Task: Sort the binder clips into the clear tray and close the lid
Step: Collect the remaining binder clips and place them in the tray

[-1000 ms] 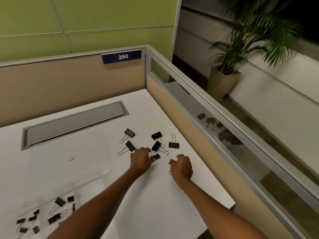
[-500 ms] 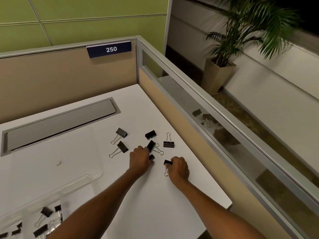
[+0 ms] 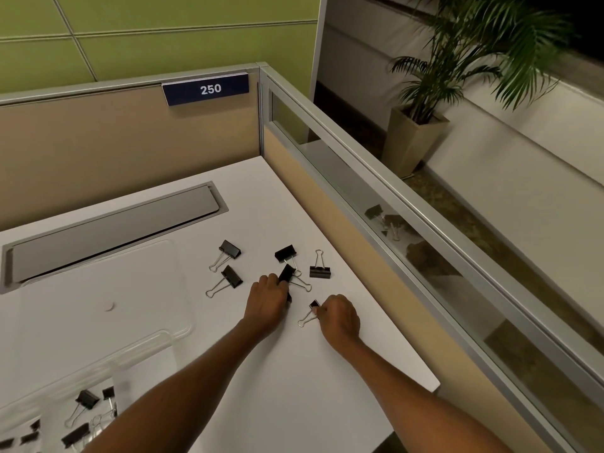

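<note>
Tray (image 3: 58, 416), clear, sits at near left with several clips (image 3: 85, 400) already inside; its lid (image 3: 98, 289) lies open and flat behind it, toward the far side. Sorting is part done, I judge, and the lid is not yet closed.

Centre of desk (image 3: 294, 387): four loose clips in a far cluster — two on the left (image 3: 232, 250), one far (image 3: 285, 253), one to the right (image 3: 320, 271).

Left hand (image 3: 266, 304): a second ago its fingers were curled over a small clip, with another lying against it. Now the fingers are closed on a clip (image 3: 287, 273) that stands tilted up at the fingertips; whether a second clip is tucked under the palm I cannot tell.

Right hand (image 3: 338, 317): before, its clip was hidden under the knuckles. Now the fingers pinch that clip (image 3: 314, 305) by its black body, its wire loops trailing on the desk toward the left.

Meaning: both hands appear loaded. Likely next is the carry to the tray at near left; the four loose ones remain for later trips.
</note>
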Motion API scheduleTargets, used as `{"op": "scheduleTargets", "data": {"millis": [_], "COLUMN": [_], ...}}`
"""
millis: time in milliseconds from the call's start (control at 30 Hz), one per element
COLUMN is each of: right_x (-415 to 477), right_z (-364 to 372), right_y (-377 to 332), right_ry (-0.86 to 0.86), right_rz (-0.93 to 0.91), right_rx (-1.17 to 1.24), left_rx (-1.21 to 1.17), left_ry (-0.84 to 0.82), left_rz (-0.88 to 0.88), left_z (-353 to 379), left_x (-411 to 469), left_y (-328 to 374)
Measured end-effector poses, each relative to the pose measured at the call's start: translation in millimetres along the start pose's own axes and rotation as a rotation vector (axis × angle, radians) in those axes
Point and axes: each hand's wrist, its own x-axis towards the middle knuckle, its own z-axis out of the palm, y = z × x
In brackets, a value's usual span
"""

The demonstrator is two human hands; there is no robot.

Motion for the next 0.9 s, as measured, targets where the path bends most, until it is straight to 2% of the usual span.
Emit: {"op": "scheduleTargets", "data": {"millis": [200,500,667,900], "right_x": [-0.7,-4.3,-5.1,-13.6], "right_z": [-0.9,-6.4,-5.0,-6.0], "right_y": [-1.9,-4.7,-11.6,-31.2], "right_ry": [0.049,0.023,-0.013,-0.069], "right_rz": [0.011,0.066,0.000,-0.112], "right_rx": [0.111,0.570,0.611,0.647], "left_rx": [-0.090,-0.264,-0.374,-0.311], "left_ry": [-0.002,0.136,0.233,0.309], "left_rz": [-0.051,-0.169,-0.215,-0.139], "left_z": [2.5,-3.0,-16.1,-34.7], "left_x": [-3.5,-12.1,-21.5,-44.3], "left_y": [-4.0,-12.2,-14.1,-22.9]}}
